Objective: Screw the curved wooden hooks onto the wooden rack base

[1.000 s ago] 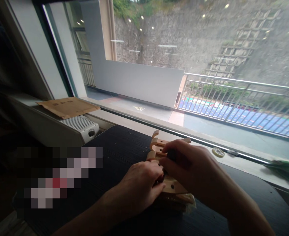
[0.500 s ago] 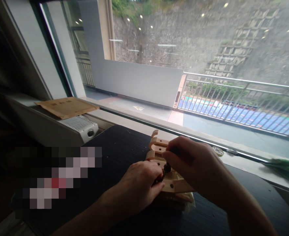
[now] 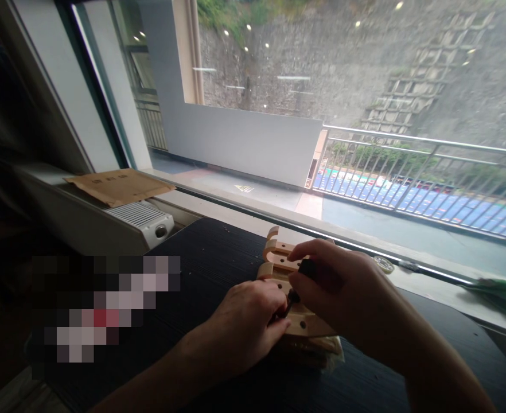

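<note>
A pale wooden assembly (image 3: 298, 321) with curved hook-shaped ends and small holes lies on a black table (image 3: 201, 258) by a window. My left hand (image 3: 244, 327) is closed against its near left side and pinches something small and dark that I cannot name. My right hand (image 3: 339, 292) is wrapped round the black handle of a small screwdriver (image 3: 307, 268), whose thin tip (image 3: 288, 303) points down onto the wood just right of my left fingers. Clear plastic wrapping (image 3: 333, 347) shows under the wood.
A white radiator unit (image 3: 143, 221) with a brown envelope (image 3: 119, 186) on top stands at the left. On the window sill lie a roll of tape (image 3: 382, 264) and something green (image 3: 505, 295) at the far right. A blurred patch covers the lower left.
My right hand has lifted slightly and uncovered the screwdriver's tip and more of the wood. My left hand has stayed where it was.
</note>
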`<state>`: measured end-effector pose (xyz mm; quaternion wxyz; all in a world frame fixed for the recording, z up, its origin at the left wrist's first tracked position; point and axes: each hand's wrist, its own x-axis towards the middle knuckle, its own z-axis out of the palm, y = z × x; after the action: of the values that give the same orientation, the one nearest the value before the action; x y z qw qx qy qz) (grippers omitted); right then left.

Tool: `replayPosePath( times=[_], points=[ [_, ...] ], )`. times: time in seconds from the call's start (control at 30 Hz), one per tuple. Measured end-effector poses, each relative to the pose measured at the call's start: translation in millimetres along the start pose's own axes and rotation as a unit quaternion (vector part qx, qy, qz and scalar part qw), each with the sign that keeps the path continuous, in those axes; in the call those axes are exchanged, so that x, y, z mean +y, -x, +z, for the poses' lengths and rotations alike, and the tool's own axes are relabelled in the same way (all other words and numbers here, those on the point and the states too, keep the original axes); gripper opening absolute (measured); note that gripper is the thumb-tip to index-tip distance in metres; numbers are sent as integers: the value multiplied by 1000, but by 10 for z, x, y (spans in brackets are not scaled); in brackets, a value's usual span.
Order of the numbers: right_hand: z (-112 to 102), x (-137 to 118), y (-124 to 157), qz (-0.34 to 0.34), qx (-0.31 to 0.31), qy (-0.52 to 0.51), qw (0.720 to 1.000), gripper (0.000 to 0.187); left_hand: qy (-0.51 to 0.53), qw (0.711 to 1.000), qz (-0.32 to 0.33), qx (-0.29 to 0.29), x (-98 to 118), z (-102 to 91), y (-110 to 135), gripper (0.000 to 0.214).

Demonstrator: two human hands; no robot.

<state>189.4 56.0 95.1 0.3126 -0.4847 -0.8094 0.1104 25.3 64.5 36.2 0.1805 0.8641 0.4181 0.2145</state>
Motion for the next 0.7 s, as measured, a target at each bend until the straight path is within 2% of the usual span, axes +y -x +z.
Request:
replayPosePath(
  times=[0.13, 0.37, 0.57, 0.7],
  points=[
    [-9, -24, 2, -13, -27, -11, 999, 8, 1, 1000, 6, -1, -18, 19, 3, 8],
    [-56, -15, -12, 24, -1, 26, 999, 13, -15, 1000, 3, 0, -7, 16, -18, 15],
    [-29, -40, 4, -25, -7, -9, 1000, 7, -2, 1000, 4, -2, -31, 25, -12, 7],
    [-1, -32, -10, -20, -16, -6, 1000, 8, -4, 1000, 4, 0, -22, 24, -6, 9]
  ],
)
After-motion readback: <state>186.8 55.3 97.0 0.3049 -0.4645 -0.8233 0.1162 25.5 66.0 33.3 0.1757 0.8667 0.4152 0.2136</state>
